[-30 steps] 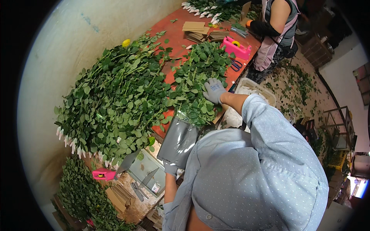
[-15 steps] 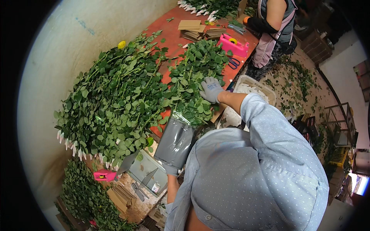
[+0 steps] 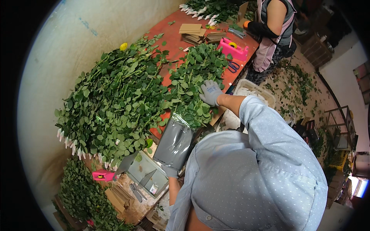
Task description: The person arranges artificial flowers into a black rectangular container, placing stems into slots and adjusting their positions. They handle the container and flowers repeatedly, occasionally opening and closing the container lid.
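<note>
"Where the red surface ran along the wall, what took up most room?"

"A broad heap of leafy rose stems, white-wrapped tips at its lower left."

"And the smaller leafy bunch?"

"It lay on the surface just right of the heap, its near end meeting the clear edge of a dark grey plastic sleeve."

"How did each grip stand?"

"The grey-gloved right hand rested on the bunch, its grip apart. The left hand was at the sleeve's near end, fingers hidden, so I couldn't tell whether that grip was clamped."

"Anything smaller?"

"Toward the upper right, a pink tape dispenser, with dark-handled scissors just beside it."
</note>
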Action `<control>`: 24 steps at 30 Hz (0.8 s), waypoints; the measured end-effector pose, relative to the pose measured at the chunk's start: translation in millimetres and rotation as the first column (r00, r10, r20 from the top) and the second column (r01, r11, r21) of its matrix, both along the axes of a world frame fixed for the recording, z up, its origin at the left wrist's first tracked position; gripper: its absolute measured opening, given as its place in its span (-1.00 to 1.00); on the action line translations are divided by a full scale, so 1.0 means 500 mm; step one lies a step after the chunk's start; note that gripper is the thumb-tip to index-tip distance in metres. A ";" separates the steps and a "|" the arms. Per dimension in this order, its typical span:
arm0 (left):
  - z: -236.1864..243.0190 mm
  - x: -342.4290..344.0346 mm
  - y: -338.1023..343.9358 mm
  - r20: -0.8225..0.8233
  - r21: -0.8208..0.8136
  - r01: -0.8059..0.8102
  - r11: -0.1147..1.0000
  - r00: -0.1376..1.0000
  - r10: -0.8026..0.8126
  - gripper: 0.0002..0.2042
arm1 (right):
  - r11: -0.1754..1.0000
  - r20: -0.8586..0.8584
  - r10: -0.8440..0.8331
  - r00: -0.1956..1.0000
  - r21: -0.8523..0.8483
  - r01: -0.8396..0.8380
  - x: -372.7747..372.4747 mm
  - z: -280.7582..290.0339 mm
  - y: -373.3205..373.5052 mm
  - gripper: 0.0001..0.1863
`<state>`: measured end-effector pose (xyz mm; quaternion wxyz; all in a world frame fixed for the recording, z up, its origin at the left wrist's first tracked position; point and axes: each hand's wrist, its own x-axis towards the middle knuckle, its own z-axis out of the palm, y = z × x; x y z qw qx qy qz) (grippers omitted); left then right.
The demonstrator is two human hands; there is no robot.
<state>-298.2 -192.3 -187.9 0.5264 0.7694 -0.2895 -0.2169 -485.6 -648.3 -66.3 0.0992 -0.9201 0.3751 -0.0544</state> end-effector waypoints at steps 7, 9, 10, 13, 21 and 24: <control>0.058 -0.028 -0.021 -0.052 -0.063 -0.054 0.997 0.997 0.051 -0.53 | 1.000 -0.024 0.000 1.000 0.016 0.001 -0.003 0.006 -0.002 -0.44; 0.096 -0.038 -0.038 -0.086 -0.094 -0.078 0.993 0.994 0.070 -0.55 | 1.000 -0.007 0.003 1.000 0.003 -0.003 -0.001 0.004 0.001 -0.44; 0.109 -0.041 -0.046 -0.097 -0.105 -0.082 0.991 0.993 0.072 -0.56 | 1.000 -0.011 0.000 1.000 0.013 0.001 0.001 0.006 0.002 -0.45; 0.131 -0.052 -0.058 -0.086 -0.109 -0.062 0.992 0.995 0.052 -0.60 | 1.000 -0.017 -0.005 1.000 0.026 0.005 0.003 0.010 0.004 -0.46; 0.114 -0.038 -0.054 -0.090 -0.081 -0.055 0.995 0.995 0.047 -0.56 | 0.999 0.052 0.017 0.999 -0.033 -0.015 -0.002 -0.013 0.000 -0.48; 0.106 -0.035 -0.050 -0.096 -0.068 -0.055 0.996 0.994 0.048 -0.54 | 1.000 -0.005 -0.010 1.000 -0.001 0.010 0.004 -0.002 0.005 -0.47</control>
